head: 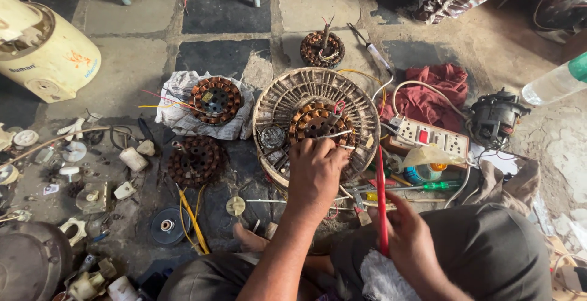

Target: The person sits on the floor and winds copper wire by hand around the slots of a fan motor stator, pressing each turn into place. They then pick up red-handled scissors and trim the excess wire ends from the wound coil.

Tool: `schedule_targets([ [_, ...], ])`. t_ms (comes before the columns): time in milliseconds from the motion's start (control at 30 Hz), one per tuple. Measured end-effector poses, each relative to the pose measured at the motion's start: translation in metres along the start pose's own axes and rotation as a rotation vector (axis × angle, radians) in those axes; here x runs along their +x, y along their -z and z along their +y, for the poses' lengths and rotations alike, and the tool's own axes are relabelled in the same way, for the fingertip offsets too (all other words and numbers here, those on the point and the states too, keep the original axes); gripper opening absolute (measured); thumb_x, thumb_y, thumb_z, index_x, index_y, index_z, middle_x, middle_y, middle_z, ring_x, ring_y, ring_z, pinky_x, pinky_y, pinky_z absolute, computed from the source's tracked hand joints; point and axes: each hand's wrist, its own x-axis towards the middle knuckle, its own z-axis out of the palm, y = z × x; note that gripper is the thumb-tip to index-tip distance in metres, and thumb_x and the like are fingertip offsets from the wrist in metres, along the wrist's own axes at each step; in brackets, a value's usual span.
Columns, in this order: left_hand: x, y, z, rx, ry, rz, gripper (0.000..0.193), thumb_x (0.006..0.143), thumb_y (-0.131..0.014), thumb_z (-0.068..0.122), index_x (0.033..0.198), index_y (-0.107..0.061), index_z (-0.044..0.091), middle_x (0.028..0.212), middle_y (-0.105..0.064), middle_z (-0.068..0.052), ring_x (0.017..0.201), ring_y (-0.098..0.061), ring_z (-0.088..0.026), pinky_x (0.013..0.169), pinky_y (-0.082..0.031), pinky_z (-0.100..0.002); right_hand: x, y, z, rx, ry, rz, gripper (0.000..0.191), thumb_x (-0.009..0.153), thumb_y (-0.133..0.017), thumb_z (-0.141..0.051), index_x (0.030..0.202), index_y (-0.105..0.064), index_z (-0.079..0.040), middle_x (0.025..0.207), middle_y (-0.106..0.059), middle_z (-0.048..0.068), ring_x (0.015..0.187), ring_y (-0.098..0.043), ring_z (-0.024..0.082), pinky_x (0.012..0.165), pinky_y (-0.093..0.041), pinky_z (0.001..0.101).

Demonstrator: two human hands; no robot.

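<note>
A round ribbed metal fan housing lies on the stone floor with a copper-wound stator inside it. My left hand reaches over the housing's near edge, fingers pinching thin wires at the stator. My right hand is lower right, closed around a long red sleeve or wire that runs up toward the housing. A white cloth lies on my lap beneath that hand.
Other stators lie left on newspaper, on the floor and behind. A white socket board, red cloth, small black motor, screwdrivers, cream appliance body and scattered parts surround me.
</note>
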Motion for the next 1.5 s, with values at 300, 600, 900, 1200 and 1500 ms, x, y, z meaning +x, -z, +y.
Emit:
schedule_targets([
  [300,0.015,0.009,0.004,0.121,-0.025,-0.089,0.022,0.094,-0.064,0.013,0.113,-0.074,0.013,0.103,-0.064,-0.004,0.097,-0.058,-0.024,0.084,-0.049,-0.042,0.036,0.011,-0.054,-0.453,0.316,0.119,0.058,0.086,-0.072,-0.026,0.141,-0.058,-0.013,0.094,-0.077,0.012,0.068,-0.075,0.027,0.065,-0.056,0.0406],
  [600,0.018,0.015,-0.006,0.096,-0.009,-0.110,0.012,0.100,-0.062,0.016,0.105,-0.071,0.012,0.097,-0.061,-0.003,0.095,-0.058,-0.022,0.088,-0.049,-0.042,0.054,0.000,-0.089,-0.599,0.774,0.279,0.037,0.086,-0.076,-0.025,0.118,-0.069,-0.008,0.102,-0.070,0.016,0.090,-0.069,0.035,0.075,-0.055,0.0451],
  [900,0.018,0.019,-0.011,0.002,-0.012,-0.042,0.015,0.096,-0.061,0.014,0.107,-0.072,0.012,0.098,-0.060,-0.003,0.093,-0.058,-0.024,0.084,-0.047,-0.042,0.058,-0.045,-0.096,-0.453,0.805,0.239,0.017,0.085,-0.075,-0.013,0.101,-0.075,-0.007,0.095,-0.071,0.012,0.085,-0.069,0.032,0.074,-0.055,0.0431],
  [1200,0.018,0.022,-0.025,-0.130,-0.003,0.004,0.013,0.092,-0.062,0.007,0.101,-0.070,0.011,0.102,-0.062,-0.004,0.094,-0.060,-0.026,0.087,-0.047,-0.043,0.071,-0.062,-0.090,-0.321,0.728,0.166,0.016,0.087,-0.069,-0.009,0.101,-0.070,-0.002,0.093,-0.069,0.015,0.078,-0.070,0.031,0.069,-0.055,0.0405],
  [1500,0.020,0.050,-0.047,-0.013,0.339,0.127,0.012,0.083,-0.070,0.002,0.093,-0.065,0.006,0.105,-0.059,-0.011,0.102,-0.059,-0.031,0.089,-0.046,-0.047,0.055,-0.069,-0.102,-0.329,0.661,0.178,0.017,0.089,-0.070,-0.013,0.104,-0.066,-0.004,0.099,-0.065,0.013,0.085,-0.070,0.033,0.072,-0.053,0.0439],
])
